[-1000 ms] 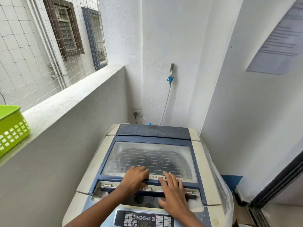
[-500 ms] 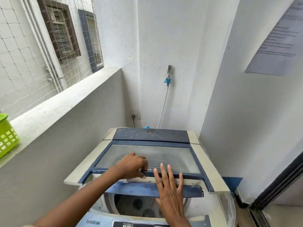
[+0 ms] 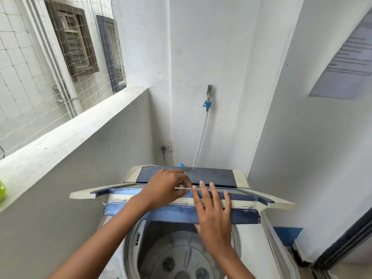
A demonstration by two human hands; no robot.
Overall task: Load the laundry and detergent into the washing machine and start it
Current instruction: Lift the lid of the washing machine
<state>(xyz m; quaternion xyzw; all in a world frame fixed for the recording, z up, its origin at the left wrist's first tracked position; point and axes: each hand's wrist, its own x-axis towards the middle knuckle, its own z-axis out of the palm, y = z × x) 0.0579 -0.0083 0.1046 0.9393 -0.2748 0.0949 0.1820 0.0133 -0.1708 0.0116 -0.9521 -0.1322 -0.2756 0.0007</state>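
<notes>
White balcony corner: one washing machine (image 3: 267, 238), two hands (image 3: 165, 190) lifting its lid (image 3: 124, 191)

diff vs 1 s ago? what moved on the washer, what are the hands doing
The folding lid has swung up and back, from flat to raised, exposing the drum, which looks empty. Left hand keeps gripping its fold edge; right hand stays flat against the front panel, pushing. Washer body, hose and plug unchanged.
</notes>
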